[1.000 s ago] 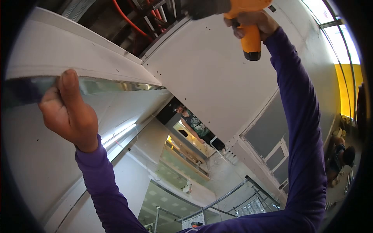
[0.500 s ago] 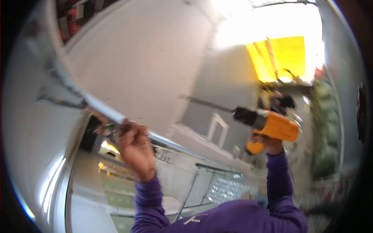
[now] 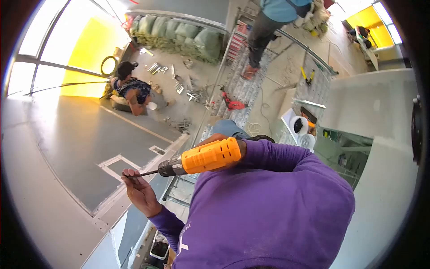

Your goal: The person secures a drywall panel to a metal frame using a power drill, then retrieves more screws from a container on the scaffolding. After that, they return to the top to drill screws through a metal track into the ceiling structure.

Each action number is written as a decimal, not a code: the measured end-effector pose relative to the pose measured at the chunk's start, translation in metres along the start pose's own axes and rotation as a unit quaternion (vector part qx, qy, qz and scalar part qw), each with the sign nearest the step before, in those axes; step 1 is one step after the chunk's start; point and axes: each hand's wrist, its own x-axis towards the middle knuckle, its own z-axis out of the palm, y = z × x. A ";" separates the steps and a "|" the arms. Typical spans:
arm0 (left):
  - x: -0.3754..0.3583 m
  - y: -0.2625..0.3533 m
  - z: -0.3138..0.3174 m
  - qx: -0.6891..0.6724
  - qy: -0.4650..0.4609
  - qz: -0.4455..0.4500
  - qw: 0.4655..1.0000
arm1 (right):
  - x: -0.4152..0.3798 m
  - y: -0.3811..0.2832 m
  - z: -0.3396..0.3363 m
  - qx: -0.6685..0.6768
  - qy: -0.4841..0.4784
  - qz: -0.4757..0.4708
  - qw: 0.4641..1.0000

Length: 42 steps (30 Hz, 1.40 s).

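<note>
My right hand (image 3: 212,139) grips an orange power drill (image 3: 209,156) in front of my chest, mostly hidden behind the drill's body; the purple sleeve runs off to the right. The dark bit (image 3: 142,173) points left. My left hand (image 3: 139,192) is raised below it, with its fingertips pinched around the tip of the bit. Whether a screw sits between the fingers is too small to tell.
Far below, a person (image 3: 131,91) sits on the floor among scattered metal parts. Another person (image 3: 268,21) stands on a scaffold platform (image 3: 244,85) near a red tool (image 3: 234,105). Green sacks (image 3: 181,31) line the far wall. A white bucket (image 3: 298,126) and drywall panels (image 3: 380,134) are at the right.
The view has swung from the ceiling down towards the floor. My left hand let go of the metal strip and came to the bit's tip; the drill came down to chest height.
</note>
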 end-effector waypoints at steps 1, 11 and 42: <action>-0.003 -0.005 0.003 0.016 0.018 -0.008 1.000 | -0.011 -0.003 0.002 -0.028 0.012 -0.016 0.999; 0.021 -0.043 0.085 0.012 0.045 0.008 0.999 | -0.074 0.010 -0.027 -0.310 0.101 -0.038 0.944; 0.160 0.149 0.642 0.614 0.120 0.770 -0.122 | -0.031 -0.197 -0.157 -0.044 0.309 -0.343 0.886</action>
